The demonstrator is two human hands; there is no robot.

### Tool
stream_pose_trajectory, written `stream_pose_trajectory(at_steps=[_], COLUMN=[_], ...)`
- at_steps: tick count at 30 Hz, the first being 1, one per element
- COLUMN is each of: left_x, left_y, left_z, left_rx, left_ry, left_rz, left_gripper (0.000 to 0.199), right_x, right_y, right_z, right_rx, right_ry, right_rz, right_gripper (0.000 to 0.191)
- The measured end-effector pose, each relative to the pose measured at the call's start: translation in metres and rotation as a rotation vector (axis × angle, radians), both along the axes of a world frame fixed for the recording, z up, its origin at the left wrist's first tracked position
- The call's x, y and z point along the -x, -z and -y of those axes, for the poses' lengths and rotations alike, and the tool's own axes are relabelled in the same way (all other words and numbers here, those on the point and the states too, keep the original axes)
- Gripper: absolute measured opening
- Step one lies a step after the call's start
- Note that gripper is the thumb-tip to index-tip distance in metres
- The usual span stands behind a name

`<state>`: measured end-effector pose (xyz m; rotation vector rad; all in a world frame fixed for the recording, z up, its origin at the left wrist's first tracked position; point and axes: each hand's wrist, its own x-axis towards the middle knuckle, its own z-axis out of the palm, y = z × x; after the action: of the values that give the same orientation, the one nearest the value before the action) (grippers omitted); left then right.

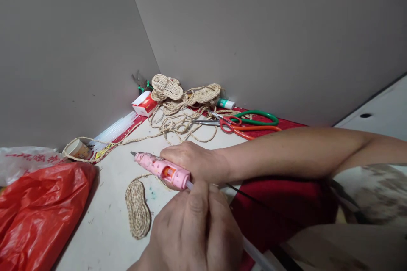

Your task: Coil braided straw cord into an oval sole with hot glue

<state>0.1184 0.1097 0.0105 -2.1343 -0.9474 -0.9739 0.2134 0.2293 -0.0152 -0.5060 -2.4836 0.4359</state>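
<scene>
My right hand (193, 161) reaches in from the right and is closed around the handle of a pink glue gun (149, 164). The gun's dark nozzle points to the upper left. A long translucent glue stick (257, 256) runs into the gun's back end, and my left hand (193, 233) pinches it just behind the gun. Left of my hands, a sole-shaped coil of braided straw cord (137, 209) lies flat on the white board. From its top a thin cord trails behind the gun.
Cord bundles (167, 87) lie at the back corner beside a red-and-white box (144, 103), pliers (141, 82) and scissors (237, 123). At left are spare glue sticks (112, 131), a paper cup (78, 149) and a red plastic bag (47, 216). Grey walls (254, 42) stand behind.
</scene>
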Motion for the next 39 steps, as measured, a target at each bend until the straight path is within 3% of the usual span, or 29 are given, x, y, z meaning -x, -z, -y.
stream_pose_trajectory(at_steps=[4,11,18,25,30,34,39], left_x=[0.001,-0.003,0.005,0.004,0.011,0.016,0.016], left_y=[-0.001,-0.005,-0.004,-0.003,-0.009,-0.005,-0.003], left_z=[0.002,0.006,-0.002,-0.007,-0.012,-0.015,-0.012], left_rx=[-0.012,0.124,0.099,0.123,0.125,0.032,0.11], left_ry=[-0.031,-0.154,0.046,0.088,0.2,0.249,0.193], left_rz=[0.017,-0.007,0.029,0.194,0.034,0.026,0.001], left_gripper=[0.024,0.026,0.021,0.021,0.015,0.021,0.021], right_x=[0.0,0.0,0.001,0.0,0.0,0.001,0.003], right_y=[0.002,0.001,0.0,0.004,0.006,0.006,0.01], right_z=[0.0,-0.001,-0.001,-0.003,-0.003,-0.001,-0.003], right_rx=[-0.02,-0.039,-0.053,-0.157,-0.187,-0.087,-0.092], right_ry=[0.01,0.072,0.128,0.1,0.09,0.074,0.1], right_rz=[-0.014,-0.029,-0.025,-0.147,-0.186,-0.207,-0.173], right_gripper=[0.016,0.016,0.02,0.019,0.017,0.021,0.019])
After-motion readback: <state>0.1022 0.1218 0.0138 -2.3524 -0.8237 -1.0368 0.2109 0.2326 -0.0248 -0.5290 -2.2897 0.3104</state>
